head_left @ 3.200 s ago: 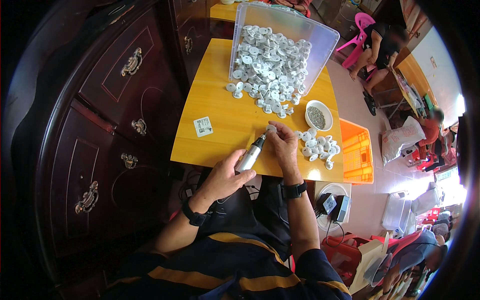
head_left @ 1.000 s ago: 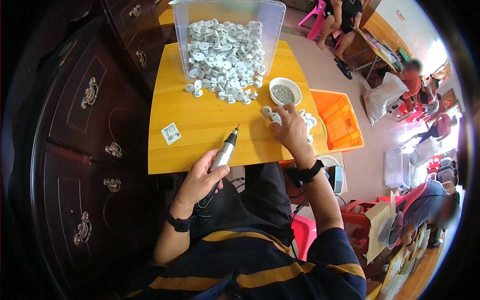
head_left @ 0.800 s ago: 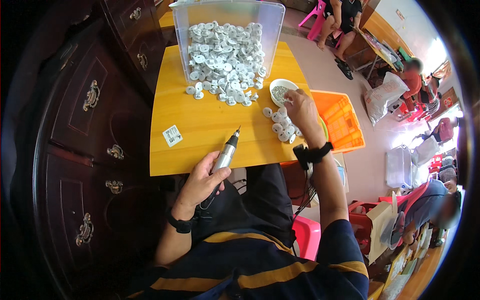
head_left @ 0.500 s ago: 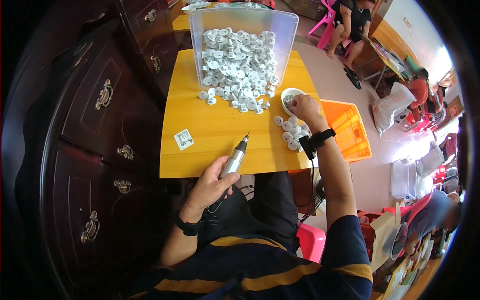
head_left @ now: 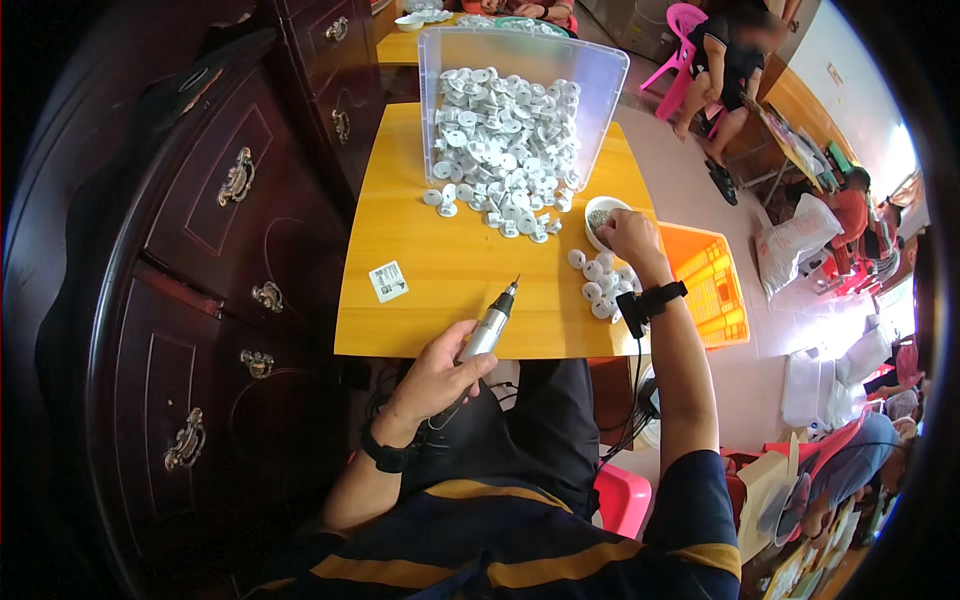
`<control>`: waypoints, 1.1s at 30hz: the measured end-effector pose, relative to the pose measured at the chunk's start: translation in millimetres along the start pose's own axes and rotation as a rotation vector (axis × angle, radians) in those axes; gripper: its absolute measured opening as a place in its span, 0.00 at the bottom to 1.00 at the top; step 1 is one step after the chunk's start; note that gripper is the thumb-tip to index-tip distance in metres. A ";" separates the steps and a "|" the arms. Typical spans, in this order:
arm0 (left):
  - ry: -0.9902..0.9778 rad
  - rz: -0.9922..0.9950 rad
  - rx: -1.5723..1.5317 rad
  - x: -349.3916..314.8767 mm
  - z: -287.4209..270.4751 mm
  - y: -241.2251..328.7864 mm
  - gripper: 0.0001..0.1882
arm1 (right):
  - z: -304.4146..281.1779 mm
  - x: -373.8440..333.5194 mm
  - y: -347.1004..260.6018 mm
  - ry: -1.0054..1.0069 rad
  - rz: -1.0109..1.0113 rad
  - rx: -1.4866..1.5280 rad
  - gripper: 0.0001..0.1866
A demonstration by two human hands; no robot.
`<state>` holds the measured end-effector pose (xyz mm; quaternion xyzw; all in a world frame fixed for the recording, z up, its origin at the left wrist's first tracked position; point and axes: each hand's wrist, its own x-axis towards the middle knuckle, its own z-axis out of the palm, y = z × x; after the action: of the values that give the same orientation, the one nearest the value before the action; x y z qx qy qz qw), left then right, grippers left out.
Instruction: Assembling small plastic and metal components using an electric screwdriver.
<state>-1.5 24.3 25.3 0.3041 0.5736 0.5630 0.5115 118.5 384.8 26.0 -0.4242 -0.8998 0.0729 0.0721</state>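
Observation:
My left hand [head_left: 442, 375] is wrapped round a silver electric screwdriver [head_left: 488, 331] at the table's near edge, its thin bit pointing up and away from me. At the right, my right hand [head_left: 634, 240] reaches over the rim of a small white bowl [head_left: 592, 237] of tiny metal pieces that look like screws. Its fingers are drawn together, and their tips are hidden. Just below the bowl lies a cluster of round white plastic parts [head_left: 603, 281]. A clear plastic bin [head_left: 600, 85] tipped toward me holds a large heap of similar white parts [head_left: 505, 130], some spilling onto the table.
The yellow wooden table [head_left: 430, 285] carries a white printed label [head_left: 388, 281] at left. An orange crate [head_left: 712, 285] stands beside the right edge. Dark wooden cabinets [head_left: 215, 235] rise close on my left. Other people sit at tables farther off.
The whole view has shifted, so the table and bin appear a little farther right. My right hand stays at the bowl, and the screwdriver remains in my left hand.

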 end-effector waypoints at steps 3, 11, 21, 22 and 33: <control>-0.002 0.005 0.000 0.4 1.0 0.3 0.27 | -2.6 -1.5 9.0 0.089 -0.070 0.154 0.12; -0.023 0.078 -0.027 -0.4 1.0 3.1 0.30 | -1.3 -42.8 -31.7 -0.076 -0.044 1.299 0.07; -0.030 0.119 -0.058 -0.9 1.3 0.8 0.31 | 30.5 -83.5 -84.3 -0.388 0.023 1.661 0.03; -0.028 0.120 -0.061 -0.9 0.9 0.6 0.31 | 30.6 -84.1 -85.4 -0.390 0.023 1.659 0.03; -0.043 0.138 -0.007 -0.1 0.9 -2.1 0.31 | 33.0 -84.4 -86.0 -0.384 0.033 1.626 0.04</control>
<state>-0.1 24.1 23.4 0.3533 0.5382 0.5920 0.4849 100.6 263.0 4.5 -0.2333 -0.5571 0.7715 0.2000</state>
